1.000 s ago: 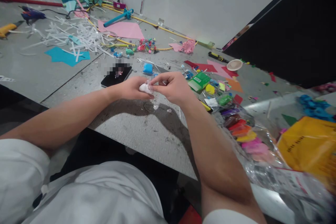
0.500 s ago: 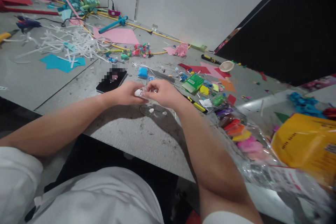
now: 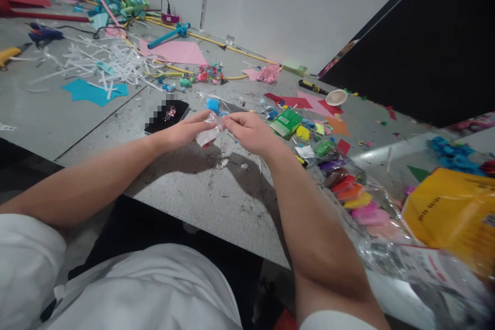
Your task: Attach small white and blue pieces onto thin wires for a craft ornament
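Between my hands is a small crinkled clear plastic wrapper [image 3: 207,136] with something white in it. My left hand [image 3: 185,130] grips its left side, thumb on top. My right hand [image 3: 249,131] pinches at its right edge, the fingertips close to those of the left. Just below on the grey table lie two small white bits [image 3: 244,166]. A blue lump of clay [image 3: 212,105] sits right behind my hands, and a black phone [image 3: 167,116] lies beside my left hand.
To the right are a green packet [image 3: 286,122], bags of coloured clay [image 3: 359,201], a yellow pouch [image 3: 448,211] and a plastic bottle [image 3: 429,263]. White paper strips [image 3: 112,62], a glue gun [image 3: 44,33] and a cutter [image 3: 11,54] lie at the left. A white panel [image 3: 270,10] stands behind.
The wrapper has been spread and tilted so that more of its white part shows. My left fingers have straightened, and my right hand has shifted slightly to the right.
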`<act>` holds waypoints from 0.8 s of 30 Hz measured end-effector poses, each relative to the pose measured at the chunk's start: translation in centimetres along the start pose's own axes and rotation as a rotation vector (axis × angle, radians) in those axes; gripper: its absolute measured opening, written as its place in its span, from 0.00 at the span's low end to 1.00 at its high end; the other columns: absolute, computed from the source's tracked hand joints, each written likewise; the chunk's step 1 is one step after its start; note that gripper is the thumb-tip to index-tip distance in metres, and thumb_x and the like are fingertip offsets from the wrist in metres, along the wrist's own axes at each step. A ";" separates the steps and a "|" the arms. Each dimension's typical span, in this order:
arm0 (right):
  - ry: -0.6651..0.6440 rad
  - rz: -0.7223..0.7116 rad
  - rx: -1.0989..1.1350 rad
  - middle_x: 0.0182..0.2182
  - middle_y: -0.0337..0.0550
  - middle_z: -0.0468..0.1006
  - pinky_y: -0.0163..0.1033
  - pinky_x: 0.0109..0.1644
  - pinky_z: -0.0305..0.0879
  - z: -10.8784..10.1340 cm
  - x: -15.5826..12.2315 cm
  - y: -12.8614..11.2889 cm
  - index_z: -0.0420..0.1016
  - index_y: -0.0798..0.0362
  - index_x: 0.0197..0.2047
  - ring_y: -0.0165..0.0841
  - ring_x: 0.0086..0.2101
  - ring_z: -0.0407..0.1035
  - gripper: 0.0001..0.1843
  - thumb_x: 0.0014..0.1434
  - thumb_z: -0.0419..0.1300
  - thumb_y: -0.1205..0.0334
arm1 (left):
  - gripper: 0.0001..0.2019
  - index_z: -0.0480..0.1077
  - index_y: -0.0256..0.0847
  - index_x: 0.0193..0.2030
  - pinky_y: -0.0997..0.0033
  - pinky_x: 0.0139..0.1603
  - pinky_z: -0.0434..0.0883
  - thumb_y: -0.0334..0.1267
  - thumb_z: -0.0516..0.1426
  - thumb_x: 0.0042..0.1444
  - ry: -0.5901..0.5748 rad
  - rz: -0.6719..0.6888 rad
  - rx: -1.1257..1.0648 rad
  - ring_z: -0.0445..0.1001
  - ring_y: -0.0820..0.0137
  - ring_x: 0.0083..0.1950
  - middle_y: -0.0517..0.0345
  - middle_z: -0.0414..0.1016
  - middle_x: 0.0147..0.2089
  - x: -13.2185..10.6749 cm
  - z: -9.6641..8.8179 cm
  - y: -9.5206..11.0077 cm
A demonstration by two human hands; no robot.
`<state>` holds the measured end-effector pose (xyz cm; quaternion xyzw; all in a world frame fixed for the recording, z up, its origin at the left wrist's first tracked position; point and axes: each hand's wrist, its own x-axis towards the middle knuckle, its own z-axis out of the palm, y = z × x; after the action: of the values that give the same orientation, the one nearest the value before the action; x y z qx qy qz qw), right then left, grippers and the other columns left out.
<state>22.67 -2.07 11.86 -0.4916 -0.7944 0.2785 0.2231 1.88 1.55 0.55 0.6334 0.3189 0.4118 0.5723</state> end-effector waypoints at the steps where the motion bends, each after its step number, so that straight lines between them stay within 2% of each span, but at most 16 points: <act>1: -0.003 0.004 0.007 0.16 0.30 0.55 0.32 0.27 0.45 0.0 0.0 0.0 0.69 0.58 0.26 0.21 0.21 0.48 0.17 0.63 0.53 0.58 | 0.26 0.82 0.46 0.49 0.57 0.38 0.79 0.67 0.76 0.71 -0.013 -0.018 -0.052 0.81 0.57 0.35 0.53 0.84 0.35 0.1 0.0 -0.2; 4: -0.005 0.025 0.016 0.16 0.29 0.57 0.31 0.26 0.45 0.2 -0.1 0.0 0.70 0.58 0.28 0.21 0.21 0.49 0.11 0.59 0.58 0.61 | 0.26 0.79 0.47 0.47 0.57 0.39 0.80 0.68 0.77 0.69 -0.045 -0.038 -0.143 0.84 0.56 0.37 0.54 0.83 0.37 0.6 -0.4 -0.6; 9: 0.007 -0.002 -0.025 0.18 0.30 0.58 0.31 0.26 0.45 0.1 -0.2 0.1 0.69 0.57 0.29 0.20 0.20 0.50 0.09 0.59 0.56 0.63 | 0.23 0.82 0.45 0.42 0.59 0.40 0.75 0.58 0.83 0.63 0.063 0.060 -0.103 0.80 0.61 0.37 0.55 0.82 0.38 1.2 -1.1 -1.0; 13: 0.049 -0.034 -0.119 0.18 0.31 0.61 0.32 0.27 0.46 0.0 0.0 0.7 0.70 0.57 0.29 0.21 0.21 0.51 0.09 0.59 0.57 0.62 | 0.21 0.83 0.44 0.41 0.55 0.43 0.78 0.55 0.83 0.64 0.105 0.092 -0.059 0.83 0.58 0.40 0.52 0.83 0.39 1.4 -1.7 -1.3; 17: 0.093 -0.114 -0.199 0.22 0.35 0.66 0.32 0.31 0.50 0.4 0.3 1.2 0.71 0.56 0.32 0.24 0.24 0.56 0.09 0.58 0.58 0.59 | 0.20 0.83 0.45 0.38 0.53 0.45 0.79 0.55 0.81 0.66 0.100 0.089 0.072 0.80 0.57 0.40 0.52 0.83 0.37 1.2 -1.9 -1.1; 20: 0.085 -0.197 -0.273 0.26 0.37 0.68 0.33 0.34 0.51 0.8 0.5 1.4 0.70 0.55 0.31 0.27 0.28 0.59 0.07 0.58 0.57 0.62 | 0.16 0.83 0.46 0.37 0.53 0.47 0.79 0.51 0.79 0.67 0.114 0.085 0.183 0.78 0.57 0.40 0.52 0.84 0.38 0.9 -1.7 -0.8; 24: 0.140 -0.195 -0.323 0.29 0.41 0.69 0.35 0.37 0.50 1.2 0.6 1.7 0.68 0.55 0.31 0.31 0.33 0.61 0.05 0.58 0.55 0.64 | 0.14 0.84 0.47 0.39 0.52 0.48 0.80 0.50 0.76 0.71 0.180 0.126 0.353 0.80 0.54 0.43 0.49 0.88 0.42 0.5 -1.1 -0.5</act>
<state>22.77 -1.14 9.91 -0.4600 -0.8551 0.0897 0.2218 1.12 2.58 0.13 0.7034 0.3956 0.4393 0.3947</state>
